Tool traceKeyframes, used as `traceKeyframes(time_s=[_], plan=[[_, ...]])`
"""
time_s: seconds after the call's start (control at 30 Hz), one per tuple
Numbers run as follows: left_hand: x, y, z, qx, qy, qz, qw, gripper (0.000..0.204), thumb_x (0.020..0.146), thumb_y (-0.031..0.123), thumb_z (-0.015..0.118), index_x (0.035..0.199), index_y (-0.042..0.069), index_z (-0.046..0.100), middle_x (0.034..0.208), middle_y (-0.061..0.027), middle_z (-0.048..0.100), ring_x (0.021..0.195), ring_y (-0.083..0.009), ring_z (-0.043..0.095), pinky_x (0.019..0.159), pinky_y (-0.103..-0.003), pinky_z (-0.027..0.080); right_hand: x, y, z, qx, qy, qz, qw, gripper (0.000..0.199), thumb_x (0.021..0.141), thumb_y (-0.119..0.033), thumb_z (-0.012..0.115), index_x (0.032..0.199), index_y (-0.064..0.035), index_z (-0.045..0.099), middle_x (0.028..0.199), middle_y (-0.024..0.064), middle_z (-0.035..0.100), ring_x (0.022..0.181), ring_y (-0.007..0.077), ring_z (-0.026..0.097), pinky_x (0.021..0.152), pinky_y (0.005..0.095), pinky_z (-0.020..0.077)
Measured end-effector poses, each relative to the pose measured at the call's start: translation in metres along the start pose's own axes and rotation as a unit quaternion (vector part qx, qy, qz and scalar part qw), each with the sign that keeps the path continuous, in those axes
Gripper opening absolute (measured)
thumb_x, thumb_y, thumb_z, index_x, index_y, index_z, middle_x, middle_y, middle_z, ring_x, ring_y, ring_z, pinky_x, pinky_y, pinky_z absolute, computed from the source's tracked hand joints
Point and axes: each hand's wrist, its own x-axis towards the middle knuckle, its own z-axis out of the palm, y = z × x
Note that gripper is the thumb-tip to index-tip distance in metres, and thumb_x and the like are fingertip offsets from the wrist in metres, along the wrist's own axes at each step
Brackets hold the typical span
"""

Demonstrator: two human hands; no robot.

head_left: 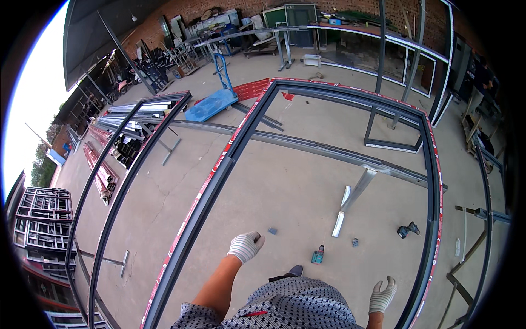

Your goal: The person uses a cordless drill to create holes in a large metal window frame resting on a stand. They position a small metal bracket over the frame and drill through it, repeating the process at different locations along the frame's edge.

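My left hand, in a striped white knit glove, hangs in mid-air inside a large dark grey metal frame. Its fingers are curled in, and I see nothing sticking out of them. My right hand, gloved alike, is held low near the frame's right side, thumb and fingers apart with nothing in them. Red and white protective tape runs along the frame's outer edge. On the floor within the frame's outline stand a teal cordless drill and a dark cordless power tool.
A metal support beam with a T-shaped foot crosses under the frame. Two small grey blocks, one block nearer my left hand, lie on the floor. Another long frame stands left. A blue trolley is beyond; another person is far right.
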Motion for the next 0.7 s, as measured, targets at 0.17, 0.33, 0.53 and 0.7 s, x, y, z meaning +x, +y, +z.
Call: traceKeyframes(time_s=[0.17, 0.33, 0.53, 0.7], plan=[[-0.032, -0.071, 0.087, -0.115, -0.116, -0.116, 0.980, 0.044, 0.096, 0.045, 0.062, 0.106, 0.005, 0.077, 0.086, -0.0151, 0.076, 0.079, -0.0282, 0.072, 0.082, -0.040, 0.057, 0.022, -0.149, -0.008, 0.285, -0.212, -0.074, 0.932, 0.011, 0.087, -0.010, 0.074, 0.095, -0.0019, 0.074, 0.092, 0.0141, 0.073, 0.087, 0.0278, 0.070, 0.083, 0.0406, 0.0566], [-0.035, -0.110, 0.122, -0.273, -0.144, -0.267, 0.913, 0.040, 0.094, 0.037, 0.066, 0.106, -0.001, 0.075, 0.086, -0.0099, 0.076, 0.073, -0.0185, 0.070, 0.072, -0.033, 0.057, 0.044, -0.294, -0.106, 0.378, -0.322, -0.352, 0.794, 0.015, 0.090, -0.017, 0.075, 0.100, -0.0059, 0.075, 0.096, 0.0115, 0.074, 0.090, 0.0291, 0.070, 0.086, 0.0398, 0.0556], [-0.033, -0.102, 0.100, -0.265, -0.130, -0.252, 0.922, 0.043, 0.092, 0.037, 0.062, 0.106, -0.002, 0.074, 0.084, -0.0108, 0.076, 0.075, -0.0188, 0.069, 0.078, -0.034, 0.056, 0.041, -0.401, -0.182, 0.438, -0.535, -0.534, 0.486, 0.026, 0.098, -0.029, 0.070, 0.105, -0.0052, 0.077, 0.115, 0.0169, 0.073, 0.109, 0.0313, 0.068, 0.100, 0.0416, 0.0507], [-0.016, -0.118, 0.089, -0.290, -0.106, -0.256, 0.916, 0.042, 0.093, 0.037, 0.061, 0.104, -0.001, 0.074, 0.084, -0.0111, 0.075, 0.076, -0.0189, 0.069, 0.080, -0.035, 0.056, 0.026, -0.448, -0.205, 0.470, -0.516, -0.593, 0.402, 0.011, 0.092, -0.014, 0.069, 0.095, -0.0075, 0.078, 0.101, 0.0137, 0.071, 0.094, 0.0350, 0.068, 0.099, 0.0446, 0.0499]])
